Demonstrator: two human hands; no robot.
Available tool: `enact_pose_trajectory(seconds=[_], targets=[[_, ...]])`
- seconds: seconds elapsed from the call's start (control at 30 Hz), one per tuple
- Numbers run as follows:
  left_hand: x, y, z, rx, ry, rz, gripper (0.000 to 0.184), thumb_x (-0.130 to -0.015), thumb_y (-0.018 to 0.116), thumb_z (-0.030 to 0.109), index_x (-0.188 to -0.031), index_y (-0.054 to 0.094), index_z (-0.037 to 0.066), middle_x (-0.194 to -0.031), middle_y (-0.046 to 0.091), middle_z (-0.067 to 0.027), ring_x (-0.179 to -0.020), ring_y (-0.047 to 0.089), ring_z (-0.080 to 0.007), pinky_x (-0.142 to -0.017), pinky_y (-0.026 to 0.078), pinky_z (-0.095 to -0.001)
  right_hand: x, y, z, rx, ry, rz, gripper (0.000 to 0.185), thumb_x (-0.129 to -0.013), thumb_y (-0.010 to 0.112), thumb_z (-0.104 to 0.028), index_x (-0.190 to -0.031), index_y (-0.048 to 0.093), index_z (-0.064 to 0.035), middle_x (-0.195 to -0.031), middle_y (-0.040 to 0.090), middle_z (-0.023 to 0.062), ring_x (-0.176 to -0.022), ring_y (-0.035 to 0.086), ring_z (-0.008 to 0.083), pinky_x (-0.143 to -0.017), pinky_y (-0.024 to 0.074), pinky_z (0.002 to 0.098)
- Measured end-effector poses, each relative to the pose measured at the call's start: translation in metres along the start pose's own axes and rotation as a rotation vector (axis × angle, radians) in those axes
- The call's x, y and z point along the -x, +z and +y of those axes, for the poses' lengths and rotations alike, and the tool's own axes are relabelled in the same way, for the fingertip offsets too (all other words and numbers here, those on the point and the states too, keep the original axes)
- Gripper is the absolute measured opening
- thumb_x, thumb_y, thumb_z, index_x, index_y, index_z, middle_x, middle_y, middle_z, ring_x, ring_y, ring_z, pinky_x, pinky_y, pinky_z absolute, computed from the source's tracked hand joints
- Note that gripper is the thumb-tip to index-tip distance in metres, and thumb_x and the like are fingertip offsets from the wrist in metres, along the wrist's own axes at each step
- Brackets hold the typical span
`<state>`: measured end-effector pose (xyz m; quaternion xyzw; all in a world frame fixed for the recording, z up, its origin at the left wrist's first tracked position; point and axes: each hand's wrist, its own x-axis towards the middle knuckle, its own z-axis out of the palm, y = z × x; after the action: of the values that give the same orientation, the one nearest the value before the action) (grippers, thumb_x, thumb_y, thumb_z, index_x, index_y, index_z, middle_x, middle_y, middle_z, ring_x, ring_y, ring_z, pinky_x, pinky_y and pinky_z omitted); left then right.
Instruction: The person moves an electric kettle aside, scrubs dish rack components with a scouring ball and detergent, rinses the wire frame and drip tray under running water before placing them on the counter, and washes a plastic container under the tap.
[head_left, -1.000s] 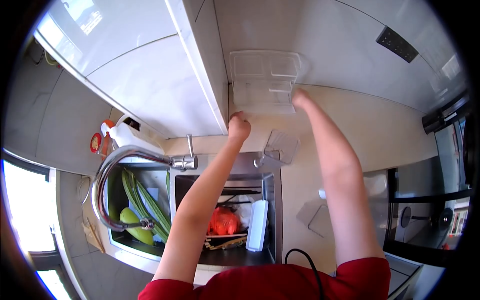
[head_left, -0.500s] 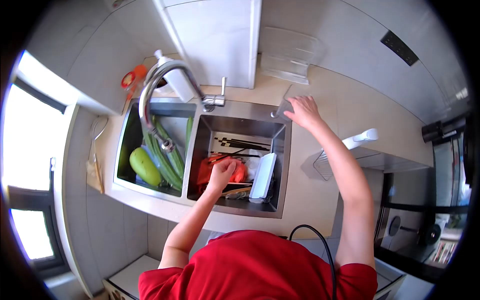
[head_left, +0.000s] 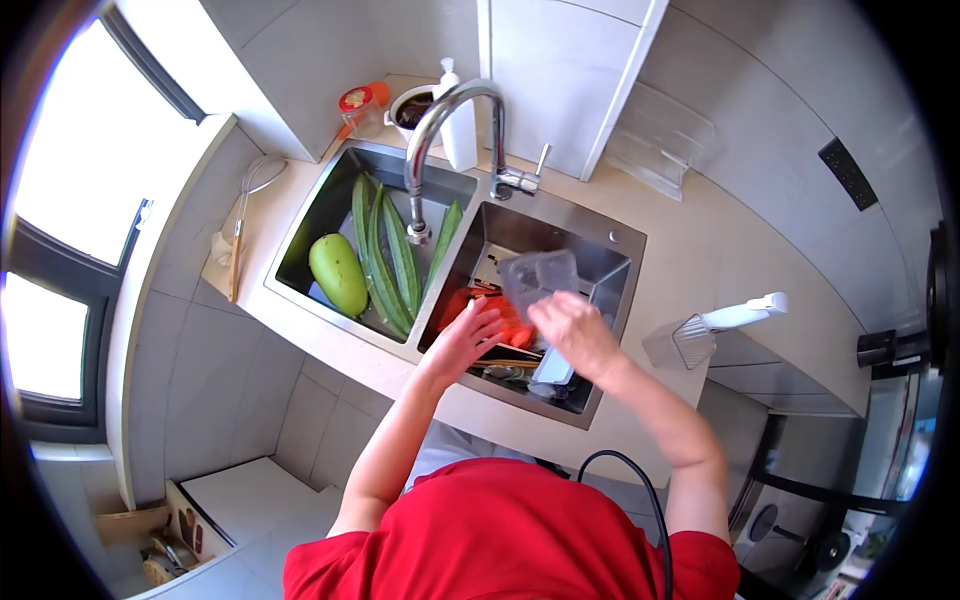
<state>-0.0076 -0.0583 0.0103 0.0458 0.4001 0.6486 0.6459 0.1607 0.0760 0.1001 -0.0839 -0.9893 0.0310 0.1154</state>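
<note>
My right hand (head_left: 578, 335) grips a clear plastic container (head_left: 538, 280), smeared by motion, above the right sink basin (head_left: 625, 265). My left hand (head_left: 465, 342) is open over the same basin, fingers apart, with nothing in it. Below the hands lie an orange-red bag or cloth (head_left: 515, 328), a pale blue tray (head_left: 556, 367) and thin sticks, partly hidden by the hands. The left basin (head_left: 330, 185) holds a large green gourd (head_left: 338, 275) and several long ridged green vegetables (head_left: 402, 270).
A curved faucet (head_left: 492, 95) arches over the divider. Behind the left basin stand a white pump bottle (head_left: 459, 125), a pot of dark liquid (head_left: 412, 108) and a red-lidded jar (head_left: 358, 110). A whisk (head_left: 240, 220) lies at left; a wire rack (head_left: 692, 340) stands at right.
My right hand has moved from the counter behind the sink to above the right basin, bringing the clear container. My left hand has opened from a closed pose. The view has turned.
</note>
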Motion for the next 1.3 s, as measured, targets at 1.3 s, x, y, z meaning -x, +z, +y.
enact_pose_trajectory(seconds=[1.3], targets=[[-0.07,-0.083,0.05,0.152,-0.592,-0.271,0.069,-0.083,0.048,0.062,-0.128,0.049,0.01,-0.122,0.054,-0.0136,-0.104,0.056,-0.0279,-0.086,0.049,-0.0421,-0.063,0.048,0.052,-1.201,0.822,0.378,0.018,-0.097,0.047,-0.022,-0.1,0.052,-0.0052,-0.086,0.056,0.0014,-0.085,0.056,0.0113,-0.078,0.0431,0.0252]])
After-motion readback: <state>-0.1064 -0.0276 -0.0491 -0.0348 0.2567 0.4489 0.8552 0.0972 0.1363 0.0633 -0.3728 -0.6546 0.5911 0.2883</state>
